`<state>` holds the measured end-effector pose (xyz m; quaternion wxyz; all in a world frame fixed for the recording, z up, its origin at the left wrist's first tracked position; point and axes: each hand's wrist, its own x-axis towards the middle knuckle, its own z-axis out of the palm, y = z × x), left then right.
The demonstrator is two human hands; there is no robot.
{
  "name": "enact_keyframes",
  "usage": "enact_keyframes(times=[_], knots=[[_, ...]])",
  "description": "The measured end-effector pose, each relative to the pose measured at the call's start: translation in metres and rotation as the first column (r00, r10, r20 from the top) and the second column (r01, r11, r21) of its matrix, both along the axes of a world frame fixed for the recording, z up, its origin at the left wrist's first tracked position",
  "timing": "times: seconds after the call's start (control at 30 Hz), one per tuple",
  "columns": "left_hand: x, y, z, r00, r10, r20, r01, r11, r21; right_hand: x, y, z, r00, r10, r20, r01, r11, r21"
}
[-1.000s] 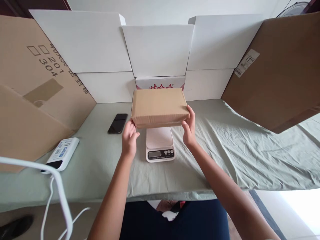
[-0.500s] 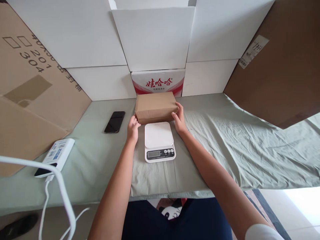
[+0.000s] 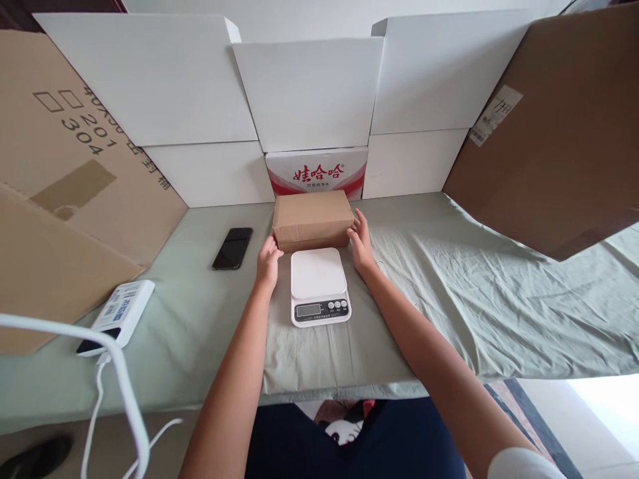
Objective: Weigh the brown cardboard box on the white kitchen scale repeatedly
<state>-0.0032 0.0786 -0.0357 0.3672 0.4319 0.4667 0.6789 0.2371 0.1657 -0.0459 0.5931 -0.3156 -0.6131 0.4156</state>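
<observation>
From where I sit, the brown cardboard box [image 3: 313,219] lies flat on the surface [image 3: 449,293], on the pale green cloth, at the far middle. Its back edge is close against a white carton with red print [image 3: 316,172], and its near edge sits just behind the white kitchen scale [image 3: 319,285].

My left hand [image 3: 269,259] is at the box's near-left corner, fingers loosely curled and touching the cardboard there. My right hand [image 3: 361,241] is at the near-right corner, fingers spread and laid against the box's right end. Neither hand closes around the box (both rest open against it, one at each end), and the box bears fully on the cloth.

The scale has nothing on its platform; its display and three round buttons face me, and I cannot read the display. To the left of the box, well apart from it, a black phone [image 3: 232,247] lies face up. Nearer to me on the left is a white power bank [image 3: 116,318] with a blue label, with a white cable [image 3: 102,392] running down off the edge of the surface.

White cardboard panels [image 3: 304,93] stand along the back, and large brown cardboard sheets [image 3: 559,146] lean in on both sides.
</observation>
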Motion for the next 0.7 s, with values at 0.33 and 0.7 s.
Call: enact_keyframes(times=[0.33, 0.7], knots=[[0.001, 0.000, 0.002, 1.000, -0.012, -0.013, 0.012, 1.000, 0.020, -0.002, -0.008, 0.005, 0.999, 0.018, 0.033, -0.019, 0.999, 0.034], [-0.007, 0.003, -0.005, 1.000, 0.007, 0.010, -0.007, 1.000, -0.001, 0.000, -0.011, 0.008, 0.997, -0.011, 0.071, 0.010, 1.000, 0.010]])
